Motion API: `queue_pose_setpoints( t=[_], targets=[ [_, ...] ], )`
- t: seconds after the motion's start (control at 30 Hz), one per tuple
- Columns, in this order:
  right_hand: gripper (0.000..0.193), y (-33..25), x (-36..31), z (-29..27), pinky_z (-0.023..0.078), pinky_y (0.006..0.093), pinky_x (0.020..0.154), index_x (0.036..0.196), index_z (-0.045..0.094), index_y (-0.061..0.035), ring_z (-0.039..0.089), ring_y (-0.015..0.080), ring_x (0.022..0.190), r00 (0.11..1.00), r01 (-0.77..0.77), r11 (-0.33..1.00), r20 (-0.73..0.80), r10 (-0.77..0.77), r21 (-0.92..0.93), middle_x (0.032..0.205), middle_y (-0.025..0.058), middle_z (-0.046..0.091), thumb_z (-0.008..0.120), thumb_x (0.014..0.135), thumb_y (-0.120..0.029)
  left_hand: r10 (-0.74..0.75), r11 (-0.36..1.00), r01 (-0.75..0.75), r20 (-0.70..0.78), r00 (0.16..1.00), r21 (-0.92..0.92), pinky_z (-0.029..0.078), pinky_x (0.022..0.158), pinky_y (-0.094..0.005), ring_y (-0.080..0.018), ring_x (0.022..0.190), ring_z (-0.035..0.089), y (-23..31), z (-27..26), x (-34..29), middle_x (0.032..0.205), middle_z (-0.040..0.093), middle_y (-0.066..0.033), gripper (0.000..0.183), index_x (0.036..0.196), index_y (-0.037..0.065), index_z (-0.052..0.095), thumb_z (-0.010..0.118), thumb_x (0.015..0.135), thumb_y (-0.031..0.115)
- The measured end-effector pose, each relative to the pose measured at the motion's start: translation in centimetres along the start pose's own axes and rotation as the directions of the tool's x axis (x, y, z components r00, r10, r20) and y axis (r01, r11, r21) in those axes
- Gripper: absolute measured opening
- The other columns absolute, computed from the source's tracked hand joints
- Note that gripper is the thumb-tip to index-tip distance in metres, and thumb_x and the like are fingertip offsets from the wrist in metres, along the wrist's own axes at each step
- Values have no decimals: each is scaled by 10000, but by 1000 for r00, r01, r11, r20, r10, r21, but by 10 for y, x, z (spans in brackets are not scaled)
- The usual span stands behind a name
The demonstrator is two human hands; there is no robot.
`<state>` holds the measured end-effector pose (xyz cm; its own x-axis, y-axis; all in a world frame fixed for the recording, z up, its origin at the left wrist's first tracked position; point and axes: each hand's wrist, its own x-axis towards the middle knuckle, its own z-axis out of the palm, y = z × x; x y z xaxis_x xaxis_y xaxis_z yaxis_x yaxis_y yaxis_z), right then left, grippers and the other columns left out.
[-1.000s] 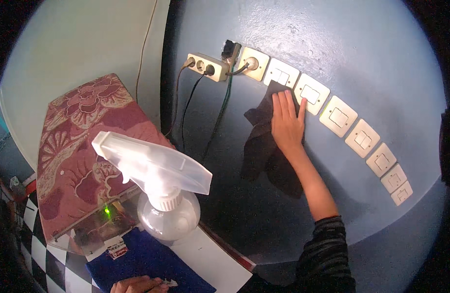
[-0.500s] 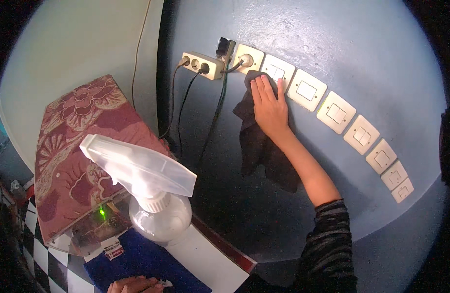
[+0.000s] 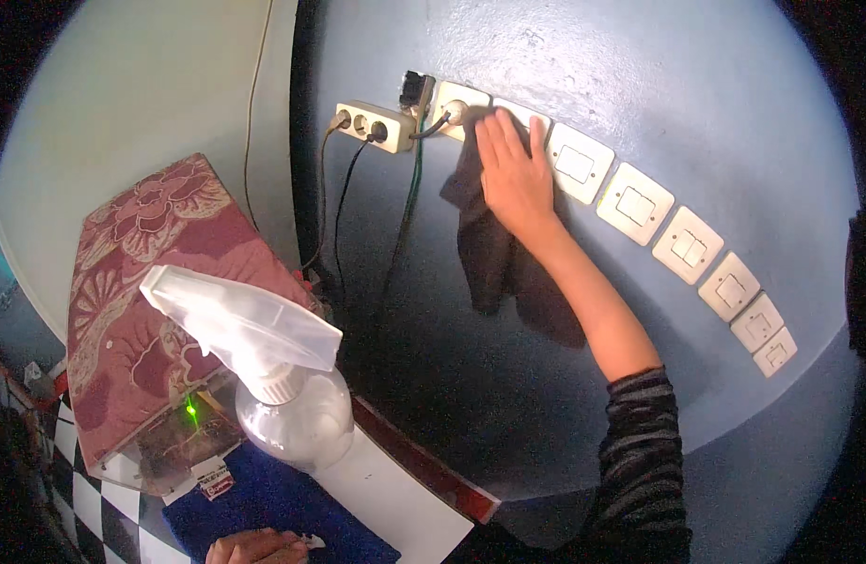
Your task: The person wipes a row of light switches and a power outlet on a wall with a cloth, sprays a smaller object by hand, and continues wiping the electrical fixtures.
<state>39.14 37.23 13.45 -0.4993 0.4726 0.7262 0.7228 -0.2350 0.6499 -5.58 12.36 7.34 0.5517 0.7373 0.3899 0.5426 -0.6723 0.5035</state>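
Right hand (image 3: 518, 183): laid nearly flat at the wall (image 3: 715, 150), fingers long and parted, pressing a dark cloth (image 3: 485, 249) rather than clutching it; thumb hidden from where I stand.

Dark cloth: trapped beneath palm and fingers, its top by the plug (image 3: 456, 112), touching or just beside it, I cannot tell. Lower folds hang loose, apparently because only the upper part is pinned.

Switch plate (image 3: 520, 112): partly covered by fingers and cloth, next to the socket plate (image 3: 472, 94).

Further switch plates (image 3: 634, 203): in a row off to the right, uncovered.

Power strip (image 3: 369, 126): left of the socket plate, two of its outlets occupied, cords drooping.

Left hand (image 3: 257, 547): low, partly cut off, fingers bent over a blue cloth (image 3: 273, 493), perhaps for support while the other arm reaches. Whether it grips anything I cannot tell; a small white item by its fingertips is unclear.

Spray bottle (image 3: 275, 383): clear, white-headed, upright by the bare white surface (image 3: 391, 493). Neither hand is on it; its base seems steady enough to stand alone.
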Motion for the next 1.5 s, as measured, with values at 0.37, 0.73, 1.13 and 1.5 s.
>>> queue_pose_setpoints(
  t=[0.37,0.73,1.13,1.5],
  targets=[
    [595,16,-24,-43,152,549,1151,1335,499,-18,318,242,1385,963,-219,961,124,240,-167,1420,83,448,610,785,-218,-5,1000,5,-3,1000,-16,469,845,-450,-377,997,596,0,-1,-2,1102,643,-169,441,1124,5,627,757,760,218],
    [504,4,32,-4,225,488,1140,1214,569,18,426,298,1275,992,-119,984,22,123,-132,1273,152,547,600,806,-277,10,1000,-10,-25,1000,-23,471,844,-450,-375,991,600,-1,1,-2,1082,649,-168,433,1099,-1,642,757,748,224],
    [381,8,19,-6,235,474,1133,1160,597,23,452,289,1241,999,27,988,-40,-33,-152,1233,149,571,482,875,-203,-19,1000,19,-54,998,5,471,822,-440,-369,978,601,4,3,-4,1059,655,-156,410,1074,7,652,751,764,256],
    [389,-10,-48,-9,294,434,1126,1190,568,33,447,264,1291,999,53,998,13,-53,-38,1255,136,561,500,858,-158,-47,999,46,-66,997,-13,468,854,-435,-365,996,600,6,4,-3,1063,659,-153,420,1076,13,656,759,752,259]
  ],
)
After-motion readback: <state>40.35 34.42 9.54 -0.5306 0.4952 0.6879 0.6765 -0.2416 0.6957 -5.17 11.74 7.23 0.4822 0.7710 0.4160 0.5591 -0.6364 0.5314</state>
